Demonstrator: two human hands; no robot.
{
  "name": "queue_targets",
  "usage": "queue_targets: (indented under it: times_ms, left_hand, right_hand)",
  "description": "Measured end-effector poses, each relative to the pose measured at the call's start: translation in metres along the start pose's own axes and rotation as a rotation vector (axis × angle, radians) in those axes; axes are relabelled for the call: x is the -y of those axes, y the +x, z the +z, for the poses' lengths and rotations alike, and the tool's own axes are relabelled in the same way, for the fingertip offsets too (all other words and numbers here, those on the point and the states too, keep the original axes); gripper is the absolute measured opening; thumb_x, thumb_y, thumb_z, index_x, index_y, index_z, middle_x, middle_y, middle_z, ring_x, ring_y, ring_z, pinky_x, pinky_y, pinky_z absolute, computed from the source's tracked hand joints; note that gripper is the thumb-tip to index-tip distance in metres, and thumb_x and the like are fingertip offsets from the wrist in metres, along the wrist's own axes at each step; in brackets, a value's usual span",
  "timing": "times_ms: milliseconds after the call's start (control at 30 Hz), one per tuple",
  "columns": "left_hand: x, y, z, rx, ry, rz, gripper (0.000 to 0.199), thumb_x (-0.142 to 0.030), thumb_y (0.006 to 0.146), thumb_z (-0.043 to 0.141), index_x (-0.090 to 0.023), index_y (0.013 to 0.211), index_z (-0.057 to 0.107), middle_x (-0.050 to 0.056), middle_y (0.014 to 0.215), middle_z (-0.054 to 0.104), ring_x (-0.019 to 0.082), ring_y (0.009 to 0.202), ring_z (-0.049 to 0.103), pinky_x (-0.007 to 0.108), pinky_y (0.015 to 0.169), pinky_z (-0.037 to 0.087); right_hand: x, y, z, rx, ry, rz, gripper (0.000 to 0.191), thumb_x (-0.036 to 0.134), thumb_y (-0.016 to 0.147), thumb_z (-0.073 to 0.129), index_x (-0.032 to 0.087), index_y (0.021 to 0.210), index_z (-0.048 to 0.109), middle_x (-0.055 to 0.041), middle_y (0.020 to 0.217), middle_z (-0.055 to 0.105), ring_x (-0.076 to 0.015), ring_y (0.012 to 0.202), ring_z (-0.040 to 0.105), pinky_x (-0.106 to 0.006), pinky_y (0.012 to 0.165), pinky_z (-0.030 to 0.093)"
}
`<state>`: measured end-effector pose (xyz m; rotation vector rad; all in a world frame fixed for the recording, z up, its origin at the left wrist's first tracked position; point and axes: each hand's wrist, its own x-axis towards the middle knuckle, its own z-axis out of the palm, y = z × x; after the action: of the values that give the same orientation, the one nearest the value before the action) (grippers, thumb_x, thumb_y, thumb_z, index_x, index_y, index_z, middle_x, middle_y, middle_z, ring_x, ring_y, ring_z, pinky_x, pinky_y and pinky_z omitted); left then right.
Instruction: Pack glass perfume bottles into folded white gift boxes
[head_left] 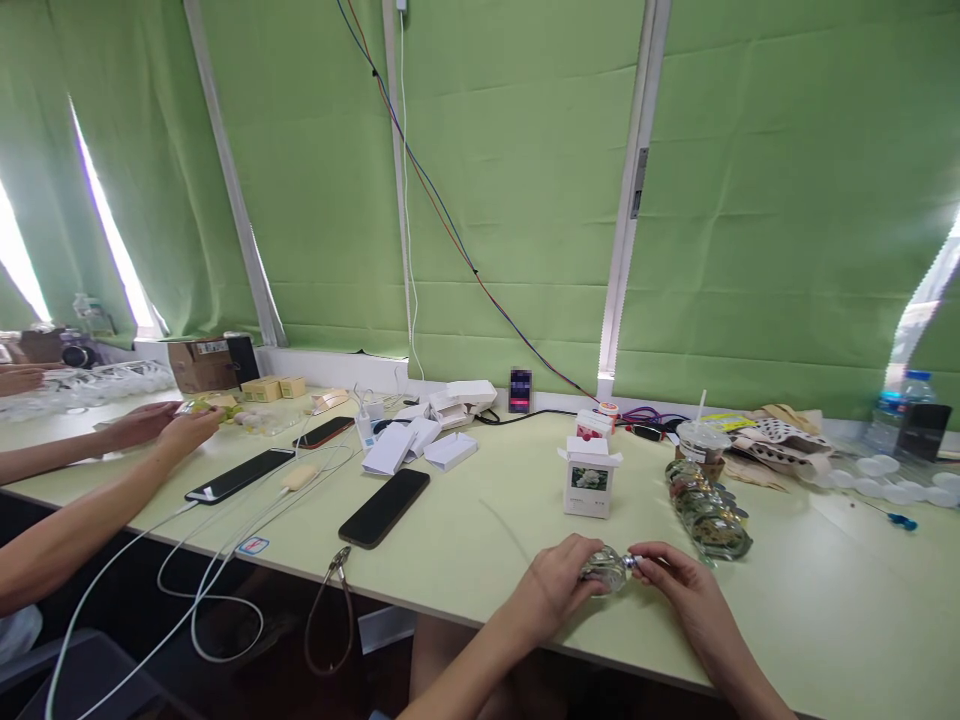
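Near the table's front edge, my left hand (559, 585) is wrapped round a clear glass bottle (606, 569) lying on its side. The bottle's silver neck points right. My right hand (679, 585) pinches the end of that neck between thumb and fingers. A white box with a flower picture (588, 484) stands upright just behind my left hand, its top flaps open. To the right of the box, a row of several glass bottles (709, 512) with greenish contents runs along the table.
Left of my hands lie a black phone (385, 508), flat white boxes (450, 451) and white cables (225, 580). Another person's hands (187, 425) work at far left. A cup (703, 441), crumpled packaging (784, 435), white caps (892, 484) and water bottles (885, 422) are at right.
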<state>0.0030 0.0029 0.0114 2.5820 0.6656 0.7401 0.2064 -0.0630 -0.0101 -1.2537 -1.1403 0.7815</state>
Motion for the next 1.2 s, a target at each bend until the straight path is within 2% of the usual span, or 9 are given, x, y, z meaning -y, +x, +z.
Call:
queue_targets:
  times_ms: [233, 433, 767, 1200]
  left_hand:
    - [0.003, -0.0009, 0.0001, -0.018, 0.019, 0.045, 0.031, -0.027, 0.089, 0.056, -0.024, 0.119, 0.047, 0.004, 0.108, 0.061, 0.02, 0.097, 0.06, 0.027, 0.083, 0.047]
    - [0.0028, -0.0006, -0.0007, -0.017, 0.034, 0.049, 0.028, -0.026, 0.09, 0.054, -0.023, 0.117, 0.048, 0.004, 0.107, 0.061, 0.019, 0.097, 0.06, 0.027, 0.084, 0.047]
    - [0.003, -0.0001, -0.0011, -0.026, 0.044, 0.044, 0.027, -0.017, 0.088, 0.056, -0.02, 0.113, 0.049, 0.004, 0.104, 0.061, 0.019, 0.094, 0.06, 0.027, 0.082, 0.047]
    - [0.001, 0.001, -0.0027, -0.04, 0.054, 0.059, 0.025, -0.014, 0.088, 0.054, -0.021, 0.111, 0.051, 0.003, 0.1, 0.061, 0.018, 0.091, 0.06, 0.025, 0.08, 0.047]
  right_hand:
    - [0.0078, -0.0023, 0.0026, 0.022, -0.074, -0.146, 0.024, 0.043, 0.074, 0.067, 0.022, 0.083, 0.073, -0.0044, 0.084, 0.068, -0.0208, 0.078, 0.063, -0.028, 0.07, 0.053]
    - [0.0054, -0.003, 0.0024, 0.044, -0.17, -0.257, 0.025, 0.044, 0.08, 0.062, 0.022, 0.085, 0.073, -0.007, 0.089, 0.067, -0.0229, 0.086, 0.063, -0.029, 0.074, 0.052]
    - [0.007, -0.0048, 0.0023, 0.094, -0.28, -0.28, 0.025, 0.043, 0.085, 0.056, 0.022, 0.088, 0.069, -0.006, 0.087, 0.067, -0.0215, 0.082, 0.062, -0.029, 0.073, 0.05]
    - [0.0085, -0.008, 0.005, 0.077, -0.341, -0.347, 0.022, 0.036, 0.089, 0.052, 0.023, 0.091, 0.068, -0.0047, 0.085, 0.067, -0.0181, 0.073, 0.064, -0.026, 0.068, 0.051]
